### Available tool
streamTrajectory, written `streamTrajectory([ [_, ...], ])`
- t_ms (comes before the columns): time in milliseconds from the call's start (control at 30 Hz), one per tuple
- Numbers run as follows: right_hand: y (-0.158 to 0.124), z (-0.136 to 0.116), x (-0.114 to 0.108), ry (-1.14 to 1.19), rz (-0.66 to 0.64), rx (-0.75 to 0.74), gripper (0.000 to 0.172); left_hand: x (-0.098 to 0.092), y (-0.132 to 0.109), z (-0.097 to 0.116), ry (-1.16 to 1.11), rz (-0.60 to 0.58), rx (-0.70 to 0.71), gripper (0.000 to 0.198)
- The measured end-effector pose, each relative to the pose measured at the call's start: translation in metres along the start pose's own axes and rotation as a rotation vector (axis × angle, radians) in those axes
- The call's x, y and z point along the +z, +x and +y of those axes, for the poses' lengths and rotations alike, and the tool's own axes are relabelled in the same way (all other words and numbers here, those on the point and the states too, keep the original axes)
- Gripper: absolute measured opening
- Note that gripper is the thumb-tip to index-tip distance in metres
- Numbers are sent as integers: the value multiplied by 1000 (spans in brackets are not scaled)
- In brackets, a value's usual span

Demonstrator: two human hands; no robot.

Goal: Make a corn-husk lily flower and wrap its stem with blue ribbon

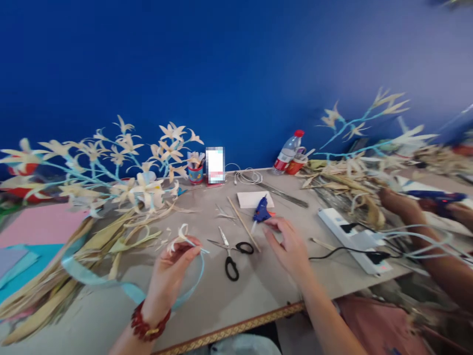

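My left hand [177, 264], with a red beaded bracelet at the wrist, pinches a small pale flower [180, 237] and the end of a light blue ribbon [92, 278]. The ribbon loops under the wrist and trails left. My right hand [288, 246] has its fingers apart beside a blue glue gun [261, 209], whose handle end is near the fingertips; nothing shows in its grasp. Black-handled scissors [229, 254] lie spread between my hands. A thin wooden stick [244, 224] rests just behind them.
Flower branches [118, 158] and dried husks [51, 281] occupy the left. A white power strip [354, 241] with cables lies right. Behind stand a bottle [286, 155] and a cup [195, 170]. At far right, another person's hands [401, 207] reach in near a second glue gun.
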State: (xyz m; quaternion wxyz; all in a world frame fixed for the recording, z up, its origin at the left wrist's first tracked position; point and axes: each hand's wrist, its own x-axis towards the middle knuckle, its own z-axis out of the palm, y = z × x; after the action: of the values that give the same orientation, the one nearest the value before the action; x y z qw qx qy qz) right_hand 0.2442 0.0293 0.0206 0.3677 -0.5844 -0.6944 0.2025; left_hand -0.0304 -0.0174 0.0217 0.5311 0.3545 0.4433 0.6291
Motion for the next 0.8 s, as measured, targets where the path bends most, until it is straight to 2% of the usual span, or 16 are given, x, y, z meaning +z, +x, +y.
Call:
streamTrajectory([
  [33, 4, 13, -8, -184, 23, -30, 24, 0, 1, -1, -8, -2, -12, 7],
  [100, 13, 35, -16, -441, -26, -57, 36, 2, 1, -2, -18, -16, -24, 7],
  [200, 22, 51, -11, -629, -132, -77, 49, 4, 1, -2, -30, -22, -26, 8],
  [267, 27, 52, -4, -686, -138, -60, 50, 3, 1, -2, -40, -9, -32, 9],
  [467, 44, 52, 3, -695, -115, -15, 52, 1, 3, -3, -23, 6, -37, 9],
  [667, 53, 59, 4, -618, -163, 29, 46, -2, 4, -6, -1, -1, -42, 10],
  [800, 63, 62, -5, -478, -227, 29, 40, -3, 4, -7, -6, -15, -56, 9],
])
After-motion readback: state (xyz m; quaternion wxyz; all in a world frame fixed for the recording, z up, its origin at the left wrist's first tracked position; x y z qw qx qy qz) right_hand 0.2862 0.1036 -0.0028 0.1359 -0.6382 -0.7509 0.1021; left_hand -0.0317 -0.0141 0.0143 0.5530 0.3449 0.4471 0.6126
